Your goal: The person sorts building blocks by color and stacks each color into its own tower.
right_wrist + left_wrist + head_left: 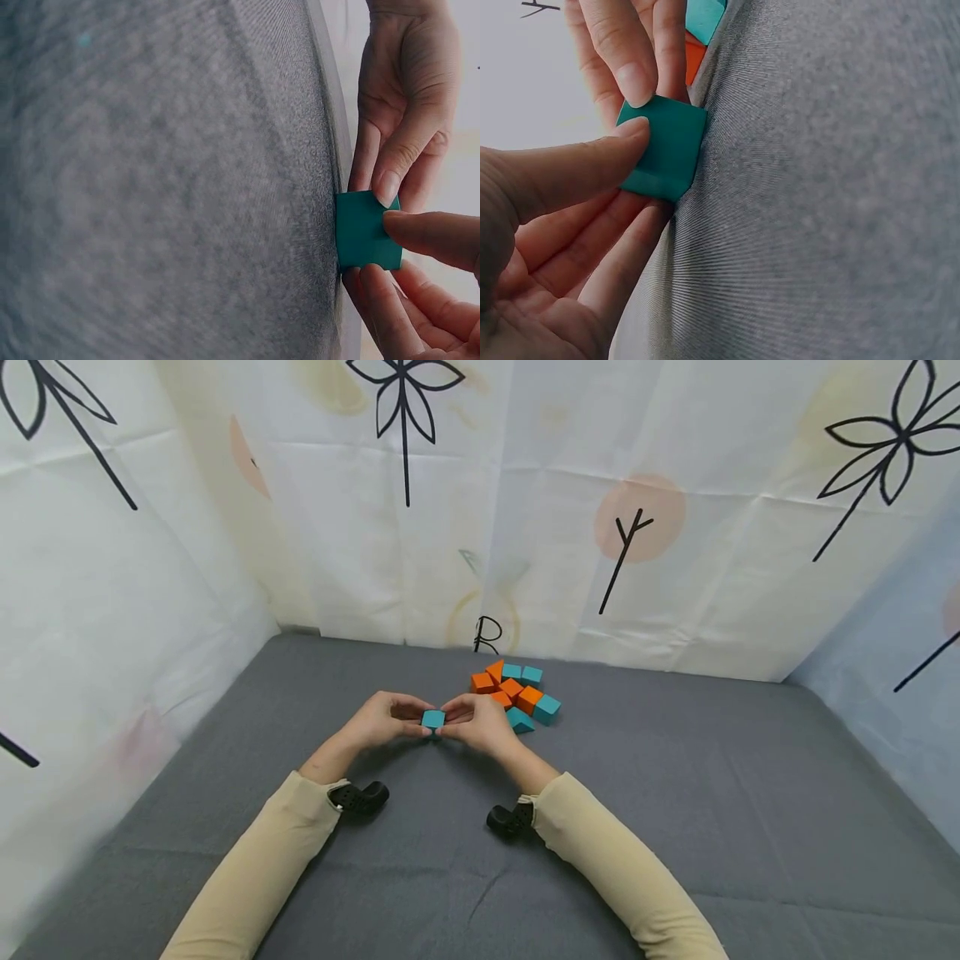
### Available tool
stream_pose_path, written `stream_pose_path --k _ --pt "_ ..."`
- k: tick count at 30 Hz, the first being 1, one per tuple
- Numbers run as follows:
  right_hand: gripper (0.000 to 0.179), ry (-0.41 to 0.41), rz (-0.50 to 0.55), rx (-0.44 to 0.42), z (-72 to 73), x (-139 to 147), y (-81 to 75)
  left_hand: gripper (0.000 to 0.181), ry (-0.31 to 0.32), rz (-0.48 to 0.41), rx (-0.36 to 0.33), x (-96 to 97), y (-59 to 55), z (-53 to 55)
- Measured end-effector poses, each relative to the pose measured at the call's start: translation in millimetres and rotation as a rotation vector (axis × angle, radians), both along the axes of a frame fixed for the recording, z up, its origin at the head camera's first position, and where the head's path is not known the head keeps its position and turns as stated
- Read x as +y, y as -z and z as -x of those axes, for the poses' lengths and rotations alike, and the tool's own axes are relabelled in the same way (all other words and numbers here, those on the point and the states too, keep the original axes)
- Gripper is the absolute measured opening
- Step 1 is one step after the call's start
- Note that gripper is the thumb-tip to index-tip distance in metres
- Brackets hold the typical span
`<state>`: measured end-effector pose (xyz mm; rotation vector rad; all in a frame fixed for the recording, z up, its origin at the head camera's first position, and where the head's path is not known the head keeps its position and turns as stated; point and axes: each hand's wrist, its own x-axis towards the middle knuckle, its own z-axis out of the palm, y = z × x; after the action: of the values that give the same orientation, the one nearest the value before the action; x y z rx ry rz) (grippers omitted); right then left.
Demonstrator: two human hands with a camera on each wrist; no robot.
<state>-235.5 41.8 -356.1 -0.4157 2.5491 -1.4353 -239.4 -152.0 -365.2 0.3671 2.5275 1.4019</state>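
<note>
By the left hand (pixel 382 720) and right hand (pixel 483 722), both closed in a pinch, a teal block (pixel 432 719) is held down at the cloth (pixel 637 793) — apparently being positioned, so an even release is called for next — while other blocks (pixel 528 699) are clustered just beyond.

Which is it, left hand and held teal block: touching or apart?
Touching: the left wrist view shows the left hand with its thumb on the teal block.
</note>
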Motion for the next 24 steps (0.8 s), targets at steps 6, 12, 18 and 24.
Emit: stream_pose_path --k 6,12,18,24 --pt "0.030 -0.023 0.006 -0.008 2.0 0.5 1.1 0.036 -0.005 0.003 -0.022 -1.7 1.1 1.4" --pt "0.033 -0.058 0.003 0.004 1.5 5.6 0.6 0.037 -0.004 0.016 -0.021 -2.0 -1.6 1.0" --pt "0.032 -0.009 0.006 0.097 -0.3 13.2 -1.9 0.040 -0.030 0.028 -0.039 -0.3 0.7 2.8" --pt "0.026 0.089 0.012 0.176 1.9 22.7 -7.6 0.041 -0.018 0.020 -0.023 -0.2 -3.3 0.8"
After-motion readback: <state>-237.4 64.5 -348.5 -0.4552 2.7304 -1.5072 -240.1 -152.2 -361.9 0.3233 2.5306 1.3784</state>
